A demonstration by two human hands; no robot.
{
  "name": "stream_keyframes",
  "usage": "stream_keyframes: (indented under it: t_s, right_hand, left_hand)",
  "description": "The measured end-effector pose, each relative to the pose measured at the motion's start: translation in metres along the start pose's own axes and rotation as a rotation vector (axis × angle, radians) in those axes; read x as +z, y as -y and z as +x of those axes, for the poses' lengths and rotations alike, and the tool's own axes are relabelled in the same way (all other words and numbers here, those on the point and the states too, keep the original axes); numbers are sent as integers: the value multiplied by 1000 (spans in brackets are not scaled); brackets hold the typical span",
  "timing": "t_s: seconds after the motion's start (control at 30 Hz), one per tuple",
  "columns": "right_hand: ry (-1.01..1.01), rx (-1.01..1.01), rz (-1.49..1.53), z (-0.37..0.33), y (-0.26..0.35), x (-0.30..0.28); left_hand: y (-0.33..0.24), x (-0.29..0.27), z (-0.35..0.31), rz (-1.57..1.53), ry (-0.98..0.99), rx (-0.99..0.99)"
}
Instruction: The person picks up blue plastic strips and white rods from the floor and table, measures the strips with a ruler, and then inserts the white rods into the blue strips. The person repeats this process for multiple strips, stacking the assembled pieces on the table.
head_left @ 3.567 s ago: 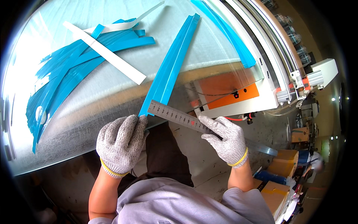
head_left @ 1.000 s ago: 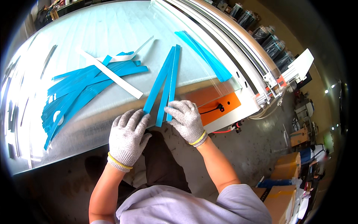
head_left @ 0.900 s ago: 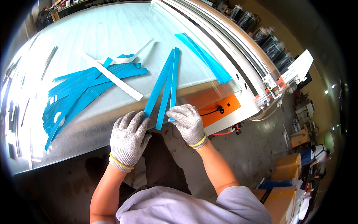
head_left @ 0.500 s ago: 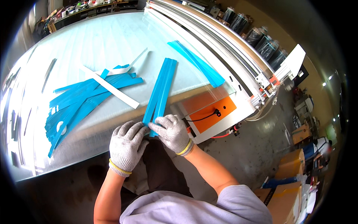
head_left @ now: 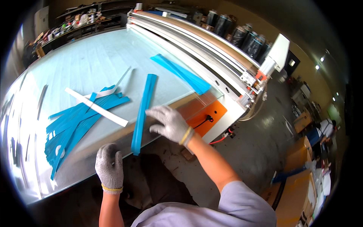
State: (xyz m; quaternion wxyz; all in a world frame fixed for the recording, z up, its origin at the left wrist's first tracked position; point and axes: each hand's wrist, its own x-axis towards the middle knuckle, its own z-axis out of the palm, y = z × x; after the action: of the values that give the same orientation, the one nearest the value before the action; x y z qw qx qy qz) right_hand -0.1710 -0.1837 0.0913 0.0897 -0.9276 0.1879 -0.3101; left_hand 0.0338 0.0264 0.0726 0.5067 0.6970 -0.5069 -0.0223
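A narrow bundle of blue strips [head_left: 144, 113] lies lengthwise on the glass-topped table [head_left: 94, 49], its near end reaching over the front edge. Just right of it is my right hand [head_left: 168, 123], in a grey knitted glove, with fingers and thumb apart and nothing between them. My left hand [head_left: 109, 168], gloved too, is by the table's front edge, left of the bundle. Its fingers are loosely bent, the thumb stands off them, and no held thing shows. Beyond it lies a messy pile of blue strips [head_left: 81, 115] with a white strip [head_left: 98, 108] across the top.
More blue strips [head_left: 181, 73] lie at the table's right side, beside a long roller machine [head_left: 196, 45]. An orange panel [head_left: 213, 115] with a black cable [head_left: 204, 122] sits at the near right corner. Cardboard boxes [head_left: 291, 196] stand on the floor at right.
Both hands have come off the blue strips and moved apart, the left one leftward. Two strips that fanned apart now lie together as one narrow bundle. The view has shifted.
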Motion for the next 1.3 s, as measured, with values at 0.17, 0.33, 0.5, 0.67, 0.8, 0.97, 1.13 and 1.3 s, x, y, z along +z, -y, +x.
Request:
stream_keyframes:
  t_s: [0.17, 0.33, 0.5, 0.67, 0.8, 0.97, 1.13, 1.3]
  right_hand:
    - [314, -43, -551, 62, -70, 6]
    - [668, -39, -503, 110, -88, 39]
    - [133, -97, -246, 55, -94, 32]
    - [29, -93, -83, 18, -56, 28]
    - [-115, -112, -72, -1, -20, 37]
    - [-55, -71, -31, -5, 13, 45]
    - [9, -213, -86, -11, 24, 34]
    - [167, -212, -369, -19, 25, 24]
  left_hand:
    - [-44, 50, 6, 401, 198, 205]
    - [-30, 65, 17, 551, 256, 340]
    - [-21, 21, 9, 392, 298, 371]
    - [5, -37, 10, 369, 286, 244]
    - [-1, -48, 8, 656, 98, 137]
    - [-33, -9, 21, 439, 211, 259]
    - [0, 6, 19, 406, 205, 241]
    - [0, 4, 19, 346, 168, 221]
